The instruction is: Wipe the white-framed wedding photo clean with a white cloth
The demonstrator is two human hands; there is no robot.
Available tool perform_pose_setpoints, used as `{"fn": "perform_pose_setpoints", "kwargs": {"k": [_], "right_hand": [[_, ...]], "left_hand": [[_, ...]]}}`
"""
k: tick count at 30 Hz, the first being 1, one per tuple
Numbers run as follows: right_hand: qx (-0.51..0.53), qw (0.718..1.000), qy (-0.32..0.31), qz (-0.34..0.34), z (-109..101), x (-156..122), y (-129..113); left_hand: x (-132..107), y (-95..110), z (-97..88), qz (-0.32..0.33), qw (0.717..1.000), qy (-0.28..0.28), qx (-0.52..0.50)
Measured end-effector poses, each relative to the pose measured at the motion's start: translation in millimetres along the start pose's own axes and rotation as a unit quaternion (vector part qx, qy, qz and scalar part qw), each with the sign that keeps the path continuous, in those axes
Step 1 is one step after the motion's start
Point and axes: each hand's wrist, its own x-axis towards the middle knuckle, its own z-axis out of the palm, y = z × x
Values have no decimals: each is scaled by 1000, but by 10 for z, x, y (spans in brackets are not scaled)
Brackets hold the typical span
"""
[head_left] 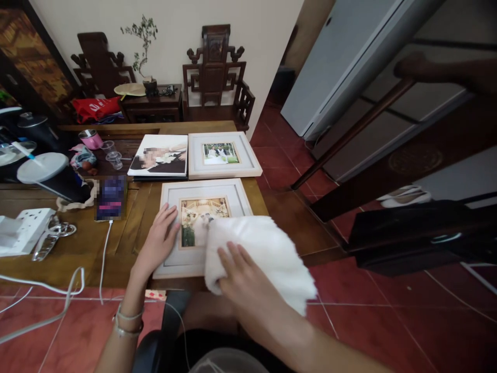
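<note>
A white-framed photo [204, 191] lies flat at the near right corner of the wooden table [128, 235]. My left hand [159, 241] rests open on the frame's left side, fingers spread flat. My right hand [243, 282] presses a fluffy white cloth [264, 248] onto the frame's lower right part; the fingers lie flat on the cloth. The cloth hides that corner of the frame.
A second white frame [223, 154] and a photo album [159, 155] lie farther back. A phone [111, 198] on a cable, a power strip [27, 228], cups [112, 153] and clutter fill the table's left. Carved chairs [215, 77] stand behind; red tile floor [388, 311] lies right.
</note>
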Motion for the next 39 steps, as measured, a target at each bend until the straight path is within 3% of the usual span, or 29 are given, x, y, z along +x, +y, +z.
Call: {"fn": "perform_pose_setpoints", "kwargs": {"k": [5, 10, 13, 16, 20, 24, 27, 30, 34, 39], "right_hand": [[27, 998, 24, -57, 283, 249, -256], [12, 995, 96, -6, 597, -240, 92], [6, 994, 89, 60, 475, -577, 408], [10, 992, 87, 92, 225, -646, 656], [-13, 988, 116, 98, -4, -263, 876], [-35, 984, 160, 63, -84, 488, 896], [-66, 985, 162, -8, -46, 1082, 771], [-104, 986, 119, -50, 102, 1475, 672], [-108, 988, 106, -15, 289, 1508, 827], [-110, 989, 89, 44, 204, 1028, 1381]], "left_hand": [[-6, 46, 45, -6, 999, 12, 38], [-10, 17, 41, 26, 998, 15, 53], [-6, -9, 53, 33, 998, 16, 56], [2, -51, 85, 36, 998, 19, 51], [22, -113, 117, 29, 998, 25, 40], [50, -150, 101, 36, 998, 23, 38], [67, -155, 78, 48, 997, 23, 48], [71, -148, 66, 50, 997, 24, 57], [57, -136, 69, 45, 997, 21, 54], [43, -131, 90, 39, 998, 41, 39]]}}
